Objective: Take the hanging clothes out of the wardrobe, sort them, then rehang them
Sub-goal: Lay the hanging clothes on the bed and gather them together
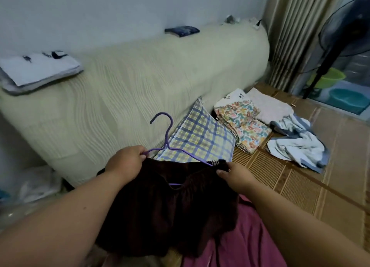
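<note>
- L hand [125, 162]: fingers curled, pinching the left shoulder of the purple hanger [166, 145] at the top edge of the dark brown garment [170, 210].
- R hand [237, 176]: thumb and fingers pinch the garment's gathered band at the hanger's right end.
- Hanger: hook up, tilted toward the cream-covered bed [140, 82]; lower bar shows through the garment's opening.
- Garment: held between both hands in front of the person, hanging over pink fabric [244, 240] at bottom of view.
- Behind hanger: plaid pillow [202, 140] leaning on the bed's side.
- On woven mat [300, 190], right of pillow: folded printed cloth [243, 122], pale folded cloth [268, 104] just beyond it, crumpled white-and-blue garment [296, 144] nearby.
- On bed: folded white item [38, 70] at left, dark item [182, 31] farther back.
- Far right: curtain [290, 26], standing fan [344, 36], green basin [328, 79], teal basin [348, 100].
</note>
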Demonstrator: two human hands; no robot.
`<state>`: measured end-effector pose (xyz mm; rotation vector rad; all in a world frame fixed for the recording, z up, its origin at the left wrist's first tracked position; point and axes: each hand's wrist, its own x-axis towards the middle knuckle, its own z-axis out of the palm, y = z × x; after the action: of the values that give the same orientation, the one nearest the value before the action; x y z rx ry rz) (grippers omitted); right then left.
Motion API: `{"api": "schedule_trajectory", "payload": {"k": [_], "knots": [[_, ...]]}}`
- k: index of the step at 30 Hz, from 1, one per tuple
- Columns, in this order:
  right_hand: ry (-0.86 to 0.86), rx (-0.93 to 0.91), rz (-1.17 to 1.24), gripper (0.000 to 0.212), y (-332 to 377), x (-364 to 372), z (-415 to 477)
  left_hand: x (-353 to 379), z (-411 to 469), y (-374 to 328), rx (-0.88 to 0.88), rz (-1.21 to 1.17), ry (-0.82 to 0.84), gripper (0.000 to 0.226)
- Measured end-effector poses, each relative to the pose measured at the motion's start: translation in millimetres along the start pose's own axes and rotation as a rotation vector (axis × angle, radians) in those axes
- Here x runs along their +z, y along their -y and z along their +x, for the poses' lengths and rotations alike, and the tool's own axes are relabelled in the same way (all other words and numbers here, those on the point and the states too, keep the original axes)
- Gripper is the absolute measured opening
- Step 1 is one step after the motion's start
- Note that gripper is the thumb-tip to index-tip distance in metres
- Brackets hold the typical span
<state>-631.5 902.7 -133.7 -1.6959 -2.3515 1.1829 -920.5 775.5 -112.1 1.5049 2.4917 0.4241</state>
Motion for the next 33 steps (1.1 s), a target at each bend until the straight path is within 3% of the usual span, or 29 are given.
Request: {"api": "schedule_trajectory", "payload": {"k": [5,8,11,14,18,21,23,28,33], "knots": [[-0.001,0.121,0.013,0.039,16.4,22.8,89.1,43.2,90.7,40.2,0.011,-0.021,0.132,0.009],[0.005,0.194,0.011,0.045,22.9,47.4,142.6,73.4,148.0,66.1,0.035,-0.031,0.273,0.022],[-0.004,0.239,0.035,0.043,27.1,74.4,201.3,103.4,210.9,91.4,0.046,-0.009,0.337,0.013],[-0.006,0.246,0.048,0.06,27.8,96.3,247.2,137.6,260.3,113.4,0.041,-0.007,0.361,0.011],[0.026,0.214,-0.138,0.078,23.3,117.0,284.2,184.6,290.9,124.2,0.047,-0.019,0.356,0.022],[0.05,0.173,-0.271,0.079,17.6,129.8,288.2,206.0,287.4,120.3,0.094,0.101,0.359,0.061],[0.08,0.157,-0.332,0.079,15.6,133.8,280.9,210.2,276.8,113.3,0.138,0.215,0.419,0.073],[0.057,0.123,-0.403,0.075,15.6,107.3,239.2,192.8,247.2,66.3,0.241,0.217,0.548,0.072],[-0.071,0.166,-0.39,0.069,-4.4,61.2,163.4,166.8,214.7,-14.4,0.428,0.211,0.602,0.067]]}}
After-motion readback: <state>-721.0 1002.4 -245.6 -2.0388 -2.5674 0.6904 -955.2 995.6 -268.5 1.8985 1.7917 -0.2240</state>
